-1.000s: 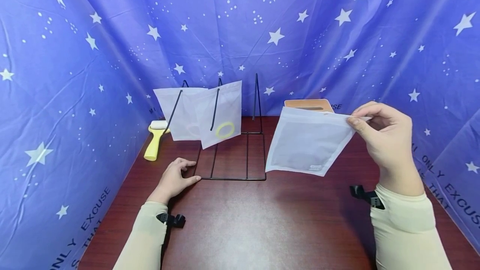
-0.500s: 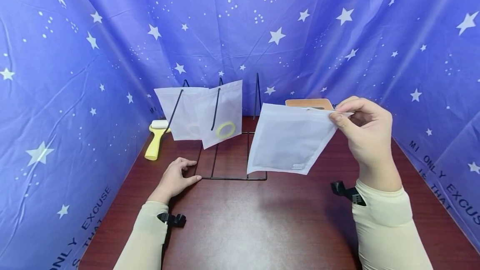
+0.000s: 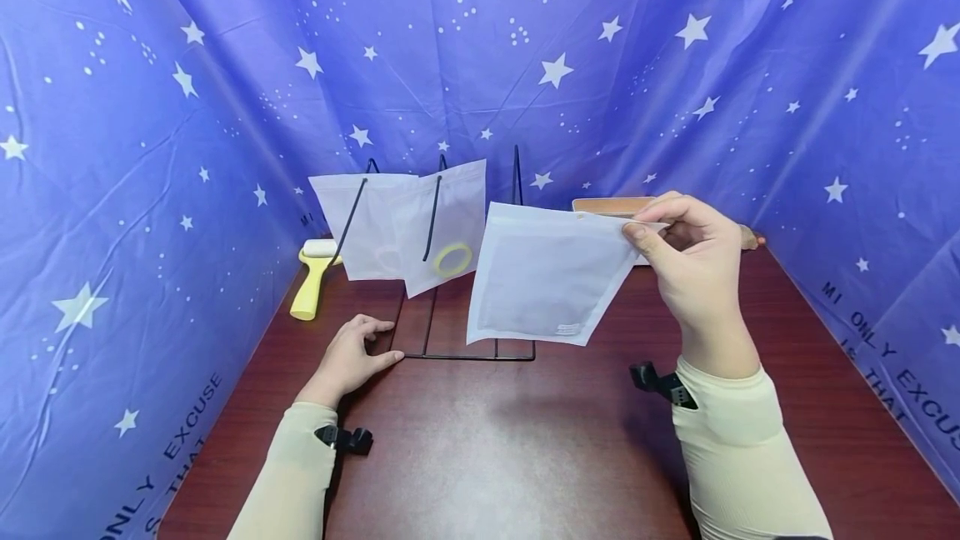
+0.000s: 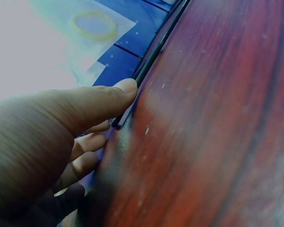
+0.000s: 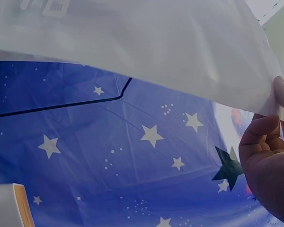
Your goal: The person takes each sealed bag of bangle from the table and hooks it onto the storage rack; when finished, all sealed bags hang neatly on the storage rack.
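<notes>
My right hand point(image 3: 690, 265) pinches the top right corner of a white translucent zip bag point(image 3: 547, 273) between thumb and fingers. The bag hangs tilted in the air, in front of the right part of a black wire rack point(image 3: 457, 357). A small hole shows near its top edge. My left hand point(image 3: 352, 357) holds the rack's front left corner; the left wrist view has its thumb against the black rod point(image 4: 154, 54). Two similar bags hang on the rack's left and middle hooks: a left one point(image 3: 326, 194) with a faint pink ring, and a middle one point(image 3: 467, 207) with a yellow ring.
A yellow-handled roller point(image 3: 306, 294) with a white head lies left of the rack. Behind the right hand stands an orange-and-white box point(image 3: 603, 205), partly hidden. A brown object point(image 3: 750, 238) pokes out beyond the right wrist. Blue star-patterned cloth point(image 3: 480, 48) surrounds the table.
My right hand has carried the bag leftward, from right of the rack to in front of its right hook. The left hand and the hung bags stay where they were.
</notes>
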Motion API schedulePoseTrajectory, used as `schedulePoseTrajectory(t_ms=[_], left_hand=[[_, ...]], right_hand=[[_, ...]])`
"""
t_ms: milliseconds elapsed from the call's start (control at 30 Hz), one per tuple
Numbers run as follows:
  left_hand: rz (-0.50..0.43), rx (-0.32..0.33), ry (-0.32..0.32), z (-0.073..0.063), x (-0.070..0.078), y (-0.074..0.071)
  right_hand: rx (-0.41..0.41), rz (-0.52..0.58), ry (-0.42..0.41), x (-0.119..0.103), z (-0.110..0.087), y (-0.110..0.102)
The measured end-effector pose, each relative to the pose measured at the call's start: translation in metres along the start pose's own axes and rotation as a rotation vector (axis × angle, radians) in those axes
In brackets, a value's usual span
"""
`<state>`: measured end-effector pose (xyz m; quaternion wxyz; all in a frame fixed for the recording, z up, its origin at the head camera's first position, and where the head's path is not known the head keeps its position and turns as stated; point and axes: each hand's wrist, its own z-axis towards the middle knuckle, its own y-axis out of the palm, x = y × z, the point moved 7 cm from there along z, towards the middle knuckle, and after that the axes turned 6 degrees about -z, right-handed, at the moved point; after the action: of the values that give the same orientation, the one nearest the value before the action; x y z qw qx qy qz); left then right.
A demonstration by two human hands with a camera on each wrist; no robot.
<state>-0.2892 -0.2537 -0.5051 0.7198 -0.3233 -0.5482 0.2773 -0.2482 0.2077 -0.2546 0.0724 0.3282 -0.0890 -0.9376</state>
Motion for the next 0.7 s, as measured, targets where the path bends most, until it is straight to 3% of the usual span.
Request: schedulePoseTrajectory(t_ms=[533,700], left_hand=[[-0.021,-0.001,0.003,0.000,0.000,-0.002],[-0.067,-0.006,-0.003,0.000,-0.002,-0.003]], right_hand=[[-0.036,-0.049,0.018,0.009,-0.004,0.006],[-0.049,-0.085,0.021,0.012,-0.005,0.008]])
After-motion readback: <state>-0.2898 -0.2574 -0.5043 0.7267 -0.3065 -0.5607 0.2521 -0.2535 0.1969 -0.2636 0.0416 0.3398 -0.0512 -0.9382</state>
